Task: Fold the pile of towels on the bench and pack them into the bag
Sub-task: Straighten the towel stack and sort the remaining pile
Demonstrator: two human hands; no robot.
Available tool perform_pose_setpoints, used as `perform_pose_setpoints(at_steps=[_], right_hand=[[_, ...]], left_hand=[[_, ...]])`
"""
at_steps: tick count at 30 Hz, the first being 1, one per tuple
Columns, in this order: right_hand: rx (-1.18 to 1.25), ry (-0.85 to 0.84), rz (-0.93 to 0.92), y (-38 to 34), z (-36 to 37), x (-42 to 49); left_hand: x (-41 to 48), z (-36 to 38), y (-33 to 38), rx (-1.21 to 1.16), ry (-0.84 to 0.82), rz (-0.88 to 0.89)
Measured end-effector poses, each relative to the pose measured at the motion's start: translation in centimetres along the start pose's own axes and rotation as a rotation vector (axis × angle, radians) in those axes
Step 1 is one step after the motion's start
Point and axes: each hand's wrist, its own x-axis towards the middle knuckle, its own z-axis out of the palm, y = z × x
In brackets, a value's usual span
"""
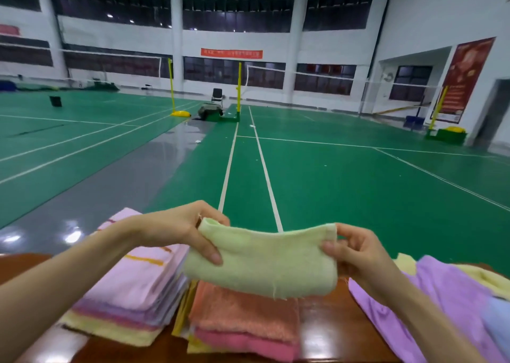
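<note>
both hands raised, pinching opposite ends of a folded green towel

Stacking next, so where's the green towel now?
Head view, centre: the green towel hangs between the left hand and right hand, above the orange-topped stack.

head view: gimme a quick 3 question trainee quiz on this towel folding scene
1. True or false: the green towel is held by both the left hand and the right hand.
2. Which colour tops the folded stack just below the held towel? A orange, B white, C black.
3. Fill in: the unfolded purple towel lies on the person's ____ side.

Key: 1 true; 2 A; 3 right.
</note>
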Motion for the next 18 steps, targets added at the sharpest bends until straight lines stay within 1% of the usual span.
perform_pose_setpoints(at_steps=[2, 4, 7, 10, 13, 15, 17, 18], right_hand=[[0.019, -0.009, 0.054, 1.3, 0.1, -0.2], [-0.005, -0.029, 0.112, 2.2, 0.3, -0.1], [-0.056, -0.044, 0.205, 3.3, 0.3, 0.8], [-0.095, 0.048, 0.243, 5.0, -0.4, 3.0], [-0.215, 0.186, 0.202, 7.2, -1.5, 5.7], [-0.338, 0.261, 0.177, 8.8, -1.9, 7.2], [-0.497, 0.306, 0.165, 10.5, -1.8, 8.3], [-0.576, 0.325, 0.174, 11.3, -1.7, 8.8]], left_hand=[[0.1, 0.1, -1.1, -0.042, -0.104, -0.068], [0.5, 0.1, -2.5, -0.097, -0.159, -0.150], [1.5, -0.2, -4.4, -0.188, -0.114, -0.207], [2.9, -0.3, -6.6, -0.208, 0.037, -0.246], [4.6, -0.1, -9.1, -0.092, 0.273, -0.309], [5.8, 0.3, -10.5, 0.074, 0.391, -0.348], [7.0, 0.7, -11.2, 0.322, 0.467, -0.372], [7.5, 0.9, -11.5, 0.402, 0.505, -0.380]])
